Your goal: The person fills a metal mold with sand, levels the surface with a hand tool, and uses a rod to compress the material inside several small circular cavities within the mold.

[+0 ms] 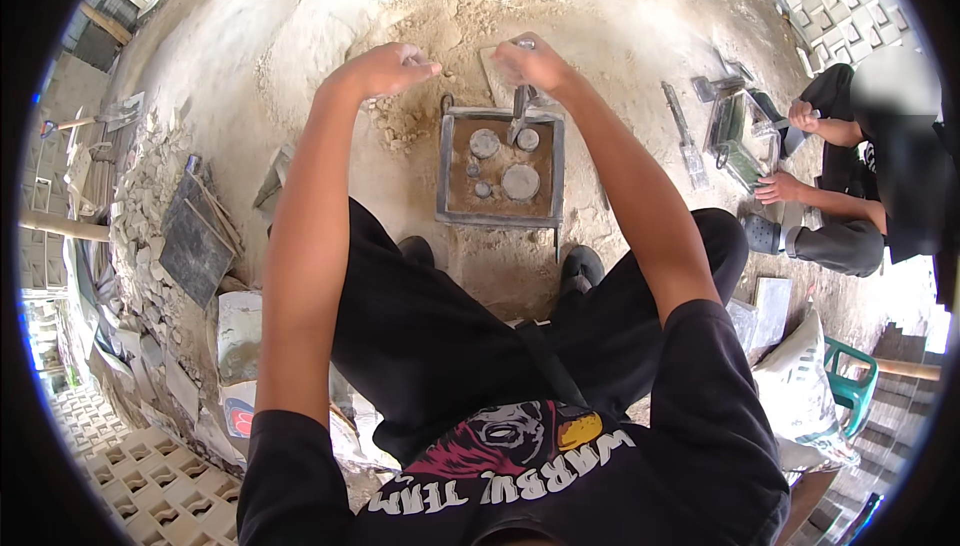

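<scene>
A square moulding frame (448, 171) packed with brown sand sits on the ground between my feet. Several round grey discs of different sizes are set in the sand, the largest disc (520, 182) at the near right. My right hand (537, 61) is closed round the handle of a small trowel (519, 114), whose blade points down over the frame by the far right disc (527, 140). Left of it, beyond the frame's far left corner, my left hand (395, 69) hovers with its fingers curled together. Whatever those fingers hold is hidden.
Loose sand (440, 21) is heaped beyond the frame, and a flat board (497, 76) lies behind it. At right another person's hand (785, 188) rests by a second frame (735, 131). Rubble (150, 186) and a dark slab (197, 231) lie at left; a white sack (795, 381) stands at lower right.
</scene>
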A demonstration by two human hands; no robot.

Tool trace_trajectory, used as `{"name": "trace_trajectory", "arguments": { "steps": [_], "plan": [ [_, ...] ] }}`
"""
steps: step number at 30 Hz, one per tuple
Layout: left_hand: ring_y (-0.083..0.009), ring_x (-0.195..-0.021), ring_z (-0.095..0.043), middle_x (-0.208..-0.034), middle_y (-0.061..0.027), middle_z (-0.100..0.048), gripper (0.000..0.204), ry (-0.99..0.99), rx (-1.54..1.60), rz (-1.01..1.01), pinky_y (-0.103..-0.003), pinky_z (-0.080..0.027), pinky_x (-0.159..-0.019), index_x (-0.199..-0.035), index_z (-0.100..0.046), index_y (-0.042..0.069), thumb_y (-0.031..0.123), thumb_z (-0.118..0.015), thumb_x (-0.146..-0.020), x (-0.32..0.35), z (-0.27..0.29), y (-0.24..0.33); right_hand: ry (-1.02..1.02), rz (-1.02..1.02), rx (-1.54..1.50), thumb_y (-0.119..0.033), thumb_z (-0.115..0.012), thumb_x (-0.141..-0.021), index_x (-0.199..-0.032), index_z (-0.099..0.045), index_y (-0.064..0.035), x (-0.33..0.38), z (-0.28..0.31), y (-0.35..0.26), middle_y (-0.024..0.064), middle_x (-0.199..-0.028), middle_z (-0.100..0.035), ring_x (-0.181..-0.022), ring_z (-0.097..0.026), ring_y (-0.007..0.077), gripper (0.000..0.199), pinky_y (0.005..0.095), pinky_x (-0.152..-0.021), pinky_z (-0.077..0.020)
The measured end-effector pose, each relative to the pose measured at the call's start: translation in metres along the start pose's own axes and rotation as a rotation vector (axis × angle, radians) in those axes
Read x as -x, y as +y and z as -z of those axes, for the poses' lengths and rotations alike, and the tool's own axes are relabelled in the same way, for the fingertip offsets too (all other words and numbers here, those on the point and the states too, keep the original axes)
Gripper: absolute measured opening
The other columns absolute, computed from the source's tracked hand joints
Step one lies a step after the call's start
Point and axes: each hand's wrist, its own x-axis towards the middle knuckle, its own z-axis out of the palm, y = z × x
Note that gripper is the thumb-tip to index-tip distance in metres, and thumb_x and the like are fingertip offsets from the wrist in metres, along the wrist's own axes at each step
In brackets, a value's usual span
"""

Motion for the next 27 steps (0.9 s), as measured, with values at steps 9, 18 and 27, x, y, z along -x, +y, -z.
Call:
{"name": "trace_trajectory", "arguments": {
  "steps": [9, 18, 27],
  "plan": [
    [-0.0298, -0.116, -0.058, -0.131, -0.0182, -0.058, 0.071, 0.014, -0.016, -0.076, -0.04, -0.046, -0.096, -0.132, -0.055, 0.006, 0.061, -0.055, -0.088, -0.014, -0.003, 0.021, 0.292, 0.006, -0.195, -0.031, -0.065, -0.086, -0.108, -0.055, 0.0049, 0.029, -0.031, 0.018, 0.0093, -0.088, -0.062, -0.074, -0.057, 0.0154, 0.043, 0.0305, -0.067, -0.0475],
    [-0.027, -0.106, -0.062, -0.123, -0.0181, -0.062, 0.073, -0.014, -0.007, -0.073, -0.038, -0.049, -0.089, -0.128, -0.057, 0.006, 0.066, -0.056, -0.085, -0.026, -0.006, 0.025, 0.476, 0.145, -0.406, -0.021, -0.06, -0.087, -0.066, -0.058, -0.0009, 0.057, -0.057, 0.011, -0.0008, -0.06, -0.052, -0.059, -0.048, 0.0095, 0.03, 0.0295, -0.054, -0.0388],
    [-0.0262, -0.098, -0.063, -0.108, -0.016, -0.066, 0.067, -0.003, -0.033, -0.081, -0.038, -0.048, -0.084, -0.12, -0.062, 0.012, 0.067, -0.055, -0.084, -0.03, -0.016, 0.034, 0.852, 0.297, 0.066, -0.018, -0.059, -0.087, -0.078, -0.062, 0.0085, 0.052, -0.093, -0.01, 0.0255, -0.07, -0.061, -0.064, -0.059, 0.0372, 0.029, 0.042, -0.065, -0.0459]
  ]
}}
